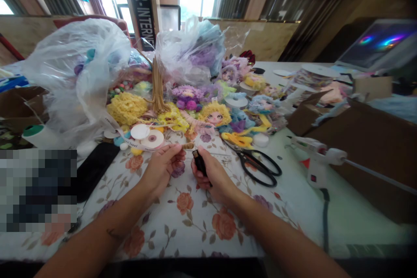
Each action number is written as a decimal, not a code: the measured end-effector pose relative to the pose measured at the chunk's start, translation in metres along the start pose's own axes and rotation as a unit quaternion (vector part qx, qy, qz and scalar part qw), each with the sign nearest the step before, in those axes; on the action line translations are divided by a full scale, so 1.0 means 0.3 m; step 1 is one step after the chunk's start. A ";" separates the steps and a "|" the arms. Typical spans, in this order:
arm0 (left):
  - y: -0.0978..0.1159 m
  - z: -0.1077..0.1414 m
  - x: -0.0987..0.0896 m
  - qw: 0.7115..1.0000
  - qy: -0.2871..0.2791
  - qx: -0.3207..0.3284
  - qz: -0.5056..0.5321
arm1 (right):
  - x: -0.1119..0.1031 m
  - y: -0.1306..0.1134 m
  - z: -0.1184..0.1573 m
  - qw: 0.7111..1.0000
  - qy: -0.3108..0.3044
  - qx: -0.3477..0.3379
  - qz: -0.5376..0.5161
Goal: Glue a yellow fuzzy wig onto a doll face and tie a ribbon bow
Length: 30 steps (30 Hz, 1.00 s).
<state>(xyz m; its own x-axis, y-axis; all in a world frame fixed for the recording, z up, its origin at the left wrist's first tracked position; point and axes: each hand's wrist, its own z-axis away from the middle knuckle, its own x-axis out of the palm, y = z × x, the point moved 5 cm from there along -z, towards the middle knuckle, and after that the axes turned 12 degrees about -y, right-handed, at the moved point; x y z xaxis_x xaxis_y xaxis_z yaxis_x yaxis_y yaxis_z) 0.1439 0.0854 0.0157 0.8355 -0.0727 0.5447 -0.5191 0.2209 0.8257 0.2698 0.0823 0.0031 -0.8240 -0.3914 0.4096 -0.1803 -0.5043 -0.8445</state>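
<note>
My left hand (164,165) is closed, pinching a small tan strip, perhaps ribbon (187,145), between thumb and fingertips. A black lighter (200,163) is upright in the closed fist of my right hand (213,171), its metal top close beside the strip's end. I cannot make out a flame. Both hands are above a flowered cloth (184,226). Just beyond them lie a doll with curly yellow hair (215,115) and a white ribbon spool (153,138). Black-handled scissors (257,165) rest to the right of my right hand.
A white glue gun (316,160) stands on the right by a cardboard box (368,147). Plastic bags (87,65), yellow yarn (127,108) and several dolls pile up at the back. A black phone-like slab (96,171) lies left. Tan cords (158,87) hang in the middle.
</note>
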 end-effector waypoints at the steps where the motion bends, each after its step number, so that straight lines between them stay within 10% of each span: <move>1: -0.002 0.000 0.001 1.000 -0.003 -0.004 0.002 | -0.001 -0.006 0.000 1.000 0.002 -0.020 -0.005; 6: -0.007 0.000 0.004 1.000 -0.008 -0.011 -0.023 | -0.012 -0.055 0.007 0.986 0.034 -0.163 0.006; 15: 0.016 0.012 0.017 0.981 -0.038 0.065 -0.181 | -0.021 -0.057 0.008 0.982 0.080 -0.172 0.018; 30: 0.053 0.023 0.007 0.963 0.024 0.142 -0.226 | -0.007 0.008 -0.007 1.000 -0.002 0.003 0.003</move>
<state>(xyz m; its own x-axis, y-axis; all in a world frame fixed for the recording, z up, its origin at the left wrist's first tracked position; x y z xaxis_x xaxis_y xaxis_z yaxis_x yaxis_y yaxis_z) 0.1363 0.0820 0.0309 0.9916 -0.0517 0.1184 -0.1230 -0.0982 0.9875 0.2700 0.0836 -0.0005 -0.8225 -0.3982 0.4061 -0.1722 -0.5061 -0.8451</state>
